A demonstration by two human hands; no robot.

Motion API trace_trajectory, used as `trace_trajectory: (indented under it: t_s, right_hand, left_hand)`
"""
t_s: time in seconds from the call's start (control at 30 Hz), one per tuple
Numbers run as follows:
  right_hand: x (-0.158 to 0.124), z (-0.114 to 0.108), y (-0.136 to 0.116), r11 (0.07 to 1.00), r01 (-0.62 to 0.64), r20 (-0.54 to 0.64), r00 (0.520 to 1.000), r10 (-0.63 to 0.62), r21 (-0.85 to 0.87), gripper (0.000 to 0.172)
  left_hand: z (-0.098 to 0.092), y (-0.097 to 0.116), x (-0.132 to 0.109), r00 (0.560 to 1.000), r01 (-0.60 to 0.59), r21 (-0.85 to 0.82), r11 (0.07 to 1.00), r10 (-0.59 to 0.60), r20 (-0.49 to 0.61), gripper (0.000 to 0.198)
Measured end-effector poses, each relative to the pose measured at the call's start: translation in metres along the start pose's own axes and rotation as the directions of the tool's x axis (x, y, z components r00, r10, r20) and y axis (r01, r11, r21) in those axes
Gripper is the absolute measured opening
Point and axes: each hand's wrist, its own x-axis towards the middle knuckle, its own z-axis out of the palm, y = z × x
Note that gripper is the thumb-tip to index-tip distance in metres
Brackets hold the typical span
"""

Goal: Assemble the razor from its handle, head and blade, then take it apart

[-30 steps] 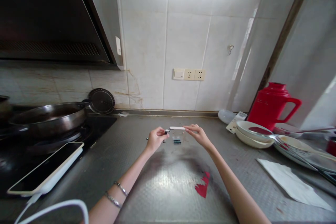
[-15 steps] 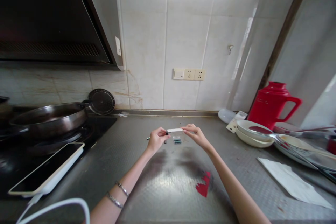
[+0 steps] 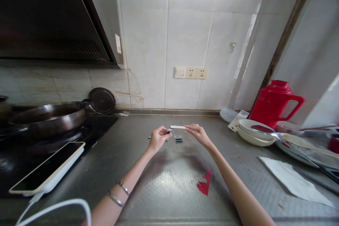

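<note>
In my right hand (image 3: 197, 134), the fingertips pinch the right end of a slim white rod (image 3: 177, 127) that looks like a pen barrel. My left hand (image 3: 159, 138) is closed on a small black and silver piece (image 3: 169, 131), which sits just below the rod's left end, apart from it. The piece is too small to name surely. Below and between the hands, small dark green tubes (image 3: 179, 141) lie on the metal counter (image 3: 164, 183) with something clear beside them. A thin dark stick (image 3: 149, 137) shows partly behind my left hand.
A torn red scrap (image 3: 204, 183) lies on the counter between my forearms. To the left are a phone (image 3: 50, 169) with a white cable and a pan (image 3: 50, 116) on the stove. Stacked dishes (image 3: 255, 132), a red thermos jug (image 3: 277, 102) and white paper (image 3: 293, 180) are to the right.
The black and silver piece has come away from the white rod's left end. The rod has risen slightly in my right hand, and a gap now shows between the two.
</note>
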Motion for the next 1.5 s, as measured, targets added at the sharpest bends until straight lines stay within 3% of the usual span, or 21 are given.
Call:
trace_trajectory:
  t_s: [0.27,0.43,0.57,0.67,0.77,0.87,0.93,1.13,1.27,1.5]
  right_hand:
    - [0.0,-0.001,-0.005,0.999,0.032,0.036,0.999,-0.032,0.015,0.036]
    - [0.001,-0.002,0.007,0.993,-0.066,-0.074,0.995,0.073,0.096,0.039]
    - [0.002,0.011,-0.004,0.946,-0.152,-0.172,0.963,0.206,0.287,0.043]
    - [-0.002,0.029,-0.023,0.805,-0.237,-0.164,0.911,0.379,0.544,0.047]
    - [-0.01,0.045,-0.046,0.515,-0.311,-0.014,0.846,0.533,0.799,0.049]
    - [-0.017,0.052,-0.065,0.234,-0.327,0.152,0.82,0.551,0.915,0.045]
    - [-0.022,0.053,-0.076,0.136,-0.349,0.226,0.811,0.54,0.927,0.041]
    - [-0.049,0.066,-0.104,0.072,-0.381,0.284,0.79,0.543,0.922,0.047]
    - [-0.061,0.073,-0.12,0.008,-0.39,0.319,0.764,0.561,0.921,0.052]
    - [-0.065,0.074,-0.131,0.044,-0.393,0.3,0.765,0.569,0.919,0.058]
  left_hand:
    - [0.0,-0.002,0.0,1.0,-0.014,0.015,1.0,0.014,0.021,0.018]
    - [0.0,-0.006,-0.001,0.998,-0.044,0.07,0.997,0.048,-0.051,0.017]
    - [0.001,-0.009,-0.003,0.984,-0.092,0.115,0.989,0.108,-0.139,0.016]
    - [0.004,-0.009,-0.004,0.981,-0.082,0.063,0.995,0.091,-0.171,0.019]
    - [0.005,-0.007,-0.006,0.985,-0.039,0.021,0.999,0.042,-0.166,0.021]
    - [0.005,-0.003,-0.007,0.979,-0.023,0.029,0.999,0.028,-0.2,0.023]
    - [0.004,-0.002,-0.008,0.971,-0.016,0.037,0.999,0.025,-0.239,0.025]
    - [-0.001,-0.004,-0.009,0.963,-0.055,0.001,0.998,0.053,-0.264,0.041]
    - [0.001,-0.008,-0.01,0.959,-0.048,-0.036,0.998,0.036,-0.281,0.04]
    - [0.007,-0.004,-0.016,0.973,-0.066,-0.012,0.998,0.062,-0.22,0.036]
